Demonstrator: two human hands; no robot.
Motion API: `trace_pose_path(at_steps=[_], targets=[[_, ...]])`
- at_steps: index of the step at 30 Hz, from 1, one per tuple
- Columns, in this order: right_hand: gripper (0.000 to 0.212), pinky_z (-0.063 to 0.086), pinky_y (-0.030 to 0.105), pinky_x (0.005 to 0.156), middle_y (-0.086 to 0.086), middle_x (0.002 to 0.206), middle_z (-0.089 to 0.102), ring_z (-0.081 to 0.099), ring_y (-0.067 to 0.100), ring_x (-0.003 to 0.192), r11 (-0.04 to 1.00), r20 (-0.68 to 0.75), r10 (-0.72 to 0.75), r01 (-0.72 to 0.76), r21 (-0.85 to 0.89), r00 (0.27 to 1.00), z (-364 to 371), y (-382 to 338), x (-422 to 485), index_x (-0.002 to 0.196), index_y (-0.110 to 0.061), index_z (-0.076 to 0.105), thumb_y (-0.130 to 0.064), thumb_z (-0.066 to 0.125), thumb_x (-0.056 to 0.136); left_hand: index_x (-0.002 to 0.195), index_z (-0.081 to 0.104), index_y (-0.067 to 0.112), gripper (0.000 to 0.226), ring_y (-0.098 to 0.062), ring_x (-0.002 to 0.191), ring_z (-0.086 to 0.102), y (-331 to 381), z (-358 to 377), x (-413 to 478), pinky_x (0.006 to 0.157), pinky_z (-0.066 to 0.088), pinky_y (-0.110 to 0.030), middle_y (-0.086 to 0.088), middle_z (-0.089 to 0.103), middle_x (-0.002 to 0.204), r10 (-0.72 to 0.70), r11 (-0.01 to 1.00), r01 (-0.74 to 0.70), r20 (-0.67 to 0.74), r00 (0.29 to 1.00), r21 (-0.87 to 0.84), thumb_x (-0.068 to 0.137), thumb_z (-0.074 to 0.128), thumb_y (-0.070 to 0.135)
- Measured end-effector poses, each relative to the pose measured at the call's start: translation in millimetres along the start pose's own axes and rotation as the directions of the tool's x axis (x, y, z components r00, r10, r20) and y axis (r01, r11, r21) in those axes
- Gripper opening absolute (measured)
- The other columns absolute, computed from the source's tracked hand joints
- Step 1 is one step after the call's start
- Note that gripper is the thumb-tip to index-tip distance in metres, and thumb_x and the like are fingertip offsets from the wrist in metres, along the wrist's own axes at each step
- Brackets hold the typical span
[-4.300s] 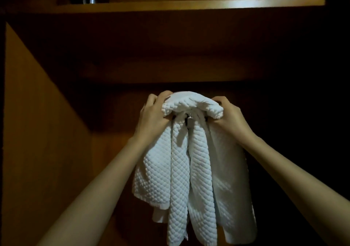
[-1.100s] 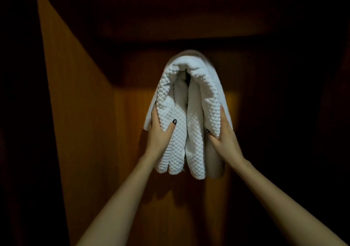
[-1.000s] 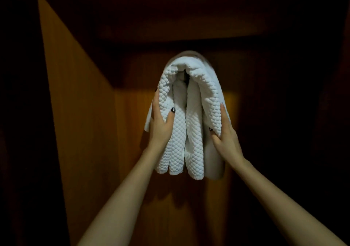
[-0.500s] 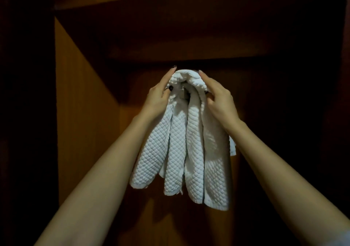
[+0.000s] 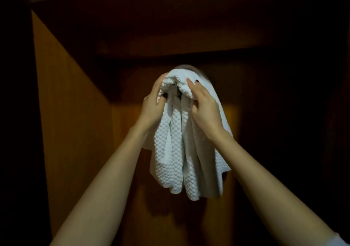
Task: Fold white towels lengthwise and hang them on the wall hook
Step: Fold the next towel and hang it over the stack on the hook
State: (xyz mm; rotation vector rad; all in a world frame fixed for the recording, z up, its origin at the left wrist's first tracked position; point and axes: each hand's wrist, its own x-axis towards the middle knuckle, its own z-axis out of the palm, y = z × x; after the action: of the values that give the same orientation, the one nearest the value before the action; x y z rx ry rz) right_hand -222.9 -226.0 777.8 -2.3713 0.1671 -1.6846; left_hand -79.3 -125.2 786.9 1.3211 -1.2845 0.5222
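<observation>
Head view: white towel hangs bunched against wooden back panel, hook hidden. Left hand, right hand curl fingers round top bunch. Likely soft, light, limp; grip top fold.

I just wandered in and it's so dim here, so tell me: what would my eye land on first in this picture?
The white towel, bright against the dark wood, hangs in quilted folds at the centre. The left hand and right hand grip its bunched top from either side, bare arms stretching up from the bottom corners. To the left, a wooden side panel glows orange.
</observation>
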Motion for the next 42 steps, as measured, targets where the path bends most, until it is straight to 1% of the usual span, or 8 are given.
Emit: trace_pose_path(at_steps=[6,11,15,18,23,27,35,42], targets=[[0.078,0.028,0.031,0.117,-0.004,0.160,0.023,0.024,0.011,0.145,0.987,0.060,0.024,-0.033,0.158,0.998,-10,9,-20,0.154,-0.021,0.018,-0.005,0.058,0.089,0.148,0.014,0.039,0.090,0.005,0.126,0.040,-13,4,-42,0.104,0.039,-0.030,0.027,0.034,0.140,-0.117,0.983,0.128,0.095,0.989,-0.128,0.079,0.072,0.038],[0.083,0.038,0.039,0.111,-0.018,0.148,0.037,0.039,0.003,0.134,0.899,0.021,0.276,-0.265,0.350,0.961,8,24,-93,0.149,-0.046,0.011,-0.028,0.065,0.089,0.134,0.028,0.054,0.080,0.006,0.119,0.047,-37,18,-112,0.096,0.043,-0.023,0.022,0.045,0.133,-0.260,0.949,0.268,0.066,0.963,-0.167,0.066,0.070,0.048],[0.082,0.042,0.042,0.108,-0.005,0.146,0.045,0.047,0.008,0.127,0.800,0.059,0.485,-0.470,0.373,0.872,26,42,-149,0.153,-0.031,0.015,-0.015,0.061,0.087,0.140,0.038,0.034,0.074,-0.011,0.119,0.053,-61,13,-146,0.098,0.046,-0.037,0.009,0.055,0.134,-0.401,0.913,0.405,0.082,0.912,-0.051,0.071,0.063,0.044],[0.079,0.046,0.036,0.100,-0.003,0.144,0.046,0.049,0.003,0.118,0.850,0.029,0.457,-0.446,0.281,0.889,31,47,-169,0.154,-0.028,0.016,-0.009,0.057,0.089,0.132,0.046,0.030,0.054,-0.015,0.111,0.057,-64,19,-154,0.087,0.044,-0.031,0.006,0.059,0.125,-0.460,0.888,0.460,-0.001,0.888,0.007,0.081,0.058,0.042],[0.084,0.051,0.040,0.080,0.011,0.131,0.054,0.056,0.031,0.110,0.934,-0.003,0.351,-0.351,-0.070,0.936,20,74,-190,0.155,-0.026,0.011,-0.008,0.059,0.089,0.124,0.046,0.015,0.032,-0.024,0.087,0.061,-77,24,-178,0.071,0.048,-0.035,-0.002,0.065,0.099,-0.381,0.866,0.440,-0.257,0.888,0.239,0.093,0.051,0.017],[0.081,0.048,0.056,0.087,0.016,0.118,0.057,0.053,0.036,0.104,0.909,-0.074,0.382,-0.389,-0.152,0.921,4,81,-204,0.152,-0.012,0.025,0.004,0.062,0.081,0.132,0.044,0.013,0.040,-0.015,0.087,0.058,-72,32,-197,0.070,0.044,-0.028,-0.002,0.064,0.107,-0.354,0.894,0.397,-0.214,0.910,0.210,0.094,0.054,0.017],[0.083,0.032,0.047,0.108,0.009,0.146,0.041,0.035,0.028,0.132,0.909,0.128,0.404,-0.383,-0.163,0.906,22,45,-221,0.155,-0.019,0.010,-0.023,0.062,0.089,0.144,0.029,0.025,0.059,-0.009,0.103,0.052,-63,39,-210,0.081,0.041,-0.025,0.006,0.056,0.123,-0.435,0.899,0.438,-0.067,0.898,0.026,0.092,0.057,0.027],[0.078,0.017,0.046,0.117,0.016,0.158,0.018,0.014,0.030,0.146,0.850,0.209,0.507,-0.443,-0.286,0.837,28,-6,-251,0.154,-0.011,0.011,-0.025,0.058,0.093,0.148,0.025,0.020,0.068,-0.025,0.132,0.039,-54,27,-250,0.105,0.035,-0.037,-0.008,0.039,0.147,-0.508,0.858,0.506,-0.002,0.861,0.094,0.091,0.060,0.029]])
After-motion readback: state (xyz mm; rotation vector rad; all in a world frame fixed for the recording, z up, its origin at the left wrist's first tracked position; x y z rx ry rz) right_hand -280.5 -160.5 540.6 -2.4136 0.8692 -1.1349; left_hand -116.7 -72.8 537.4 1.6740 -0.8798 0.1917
